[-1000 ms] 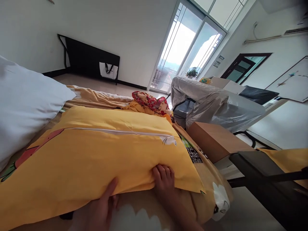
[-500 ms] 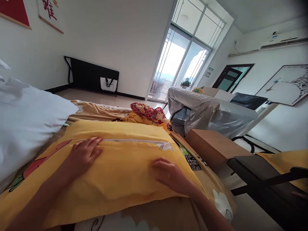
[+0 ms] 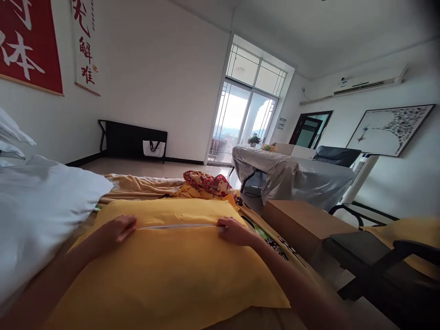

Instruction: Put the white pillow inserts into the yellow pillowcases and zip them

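A stuffed yellow pillowcase (image 3: pixel 172 270) lies in front of me on the bed. A long slit runs across its upper part, and a white strip (image 3: pixel 178 226) shows through it. My left hand (image 3: pixel 121 229) is closed on the cloth at the left end of the slit. At the right end, my right hand (image 3: pixel 235 231) pinches the edge of the slit, fingers curled over it. Left of the pillowcase rests a large white pillow (image 3: pixel 51 201), close to my left forearm.
A tan patterned blanket (image 3: pixel 137 185) spreads underneath, with a red checked cloth (image 3: pixel 209 183) bunched at the far side. To the right stand a cardboard box (image 3: pixel 305 220) and a black chair (image 3: pixel 364 247) with yellow cloth. A plastic-covered table (image 3: pixel 292 169) is farther back.
My right hand has moved up from the pillowcase's middle to the slit and closed on its edge. My left hand has curled onto the cloth. The camera view has tilted up.
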Available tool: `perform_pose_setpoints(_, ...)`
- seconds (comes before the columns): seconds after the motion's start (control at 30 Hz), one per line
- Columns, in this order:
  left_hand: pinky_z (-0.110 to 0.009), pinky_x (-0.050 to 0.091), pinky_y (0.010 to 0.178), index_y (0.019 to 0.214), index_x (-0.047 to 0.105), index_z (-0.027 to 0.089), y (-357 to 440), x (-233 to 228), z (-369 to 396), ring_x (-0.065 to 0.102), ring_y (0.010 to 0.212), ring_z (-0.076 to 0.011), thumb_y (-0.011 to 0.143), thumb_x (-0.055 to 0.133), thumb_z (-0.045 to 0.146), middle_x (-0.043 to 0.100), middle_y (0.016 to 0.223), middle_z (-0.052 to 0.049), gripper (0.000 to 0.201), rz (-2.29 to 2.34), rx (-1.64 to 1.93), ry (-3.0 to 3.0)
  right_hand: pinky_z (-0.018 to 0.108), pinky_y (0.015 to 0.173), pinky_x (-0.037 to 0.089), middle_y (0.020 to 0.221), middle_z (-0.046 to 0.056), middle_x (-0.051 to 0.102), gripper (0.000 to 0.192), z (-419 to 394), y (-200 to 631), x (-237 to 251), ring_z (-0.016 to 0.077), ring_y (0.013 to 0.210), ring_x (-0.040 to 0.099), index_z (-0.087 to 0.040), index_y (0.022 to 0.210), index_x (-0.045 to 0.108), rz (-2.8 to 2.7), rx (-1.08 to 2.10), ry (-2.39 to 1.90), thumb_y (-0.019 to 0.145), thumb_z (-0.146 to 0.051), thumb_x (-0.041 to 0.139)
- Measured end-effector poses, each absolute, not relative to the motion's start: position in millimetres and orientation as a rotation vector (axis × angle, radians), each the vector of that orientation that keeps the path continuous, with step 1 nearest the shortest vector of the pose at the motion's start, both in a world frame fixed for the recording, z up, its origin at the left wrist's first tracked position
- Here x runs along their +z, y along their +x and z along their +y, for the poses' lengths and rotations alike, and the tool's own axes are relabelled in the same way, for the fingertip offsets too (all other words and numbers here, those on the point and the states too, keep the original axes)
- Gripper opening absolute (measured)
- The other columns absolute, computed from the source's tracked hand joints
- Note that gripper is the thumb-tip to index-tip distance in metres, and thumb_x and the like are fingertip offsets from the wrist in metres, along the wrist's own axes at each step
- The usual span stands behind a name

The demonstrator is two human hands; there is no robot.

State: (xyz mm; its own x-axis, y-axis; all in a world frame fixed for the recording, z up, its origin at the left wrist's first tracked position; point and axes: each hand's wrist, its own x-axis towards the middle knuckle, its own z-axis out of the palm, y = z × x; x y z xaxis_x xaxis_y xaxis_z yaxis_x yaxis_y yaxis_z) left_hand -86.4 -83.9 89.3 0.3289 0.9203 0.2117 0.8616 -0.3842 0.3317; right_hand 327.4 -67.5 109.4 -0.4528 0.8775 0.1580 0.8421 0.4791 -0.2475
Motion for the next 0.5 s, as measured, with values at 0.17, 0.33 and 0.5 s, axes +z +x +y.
perform_pose_setpoints(0.17,-0.033,0.039,0.090,0.108,0.057,0.019,-81.6,73.3,-96.4,0.055,0.106,-0.0267,0.075,0.054,0.062,0.061,0.115,-0.010,0.055,1.686,0.599,2.389,0.024,0.061,0.036,0.082,0.001,0.065,0.021,-65.6,321.4,116.7,0.0166,0.074,0.056,-0.021,0.089,0.065,-2.612,0.344,-1.446,0.068,-0.020,0.065)
perform_pose_setpoints(0.33,-0.031,0.039,0.081,0.091,0.060,0.022,-75.2,69.0,-111.8,0.057,0.094,-0.0241,0.084,0.044,0.058,0.064,0.099,-0.006,0.040,1.601,0.537,2.508,0.024,0.059,0.032,0.064,-0.001,0.057,0.017,-76.4,310.0,123.9,0.0147,0.065,0.050,-0.020,0.064,0.058,-2.665,0.276,-1.317,0.078,-0.028,0.063)
perform_pose_setpoints(0.5,-0.029,0.040,0.077,0.086,0.061,0.021,-69.9,69.1,-120.8,0.060,0.088,-0.0211,0.091,0.034,0.052,0.067,0.095,-0.006,0.042,1.635,0.673,2.454,0.025,0.066,0.034,0.076,0.002,0.058,0.023,-99.8,301.4,132.3,0.0148,0.071,0.049,-0.020,0.069,0.055,-2.545,0.114,-1.103,0.089,-0.029,0.049)
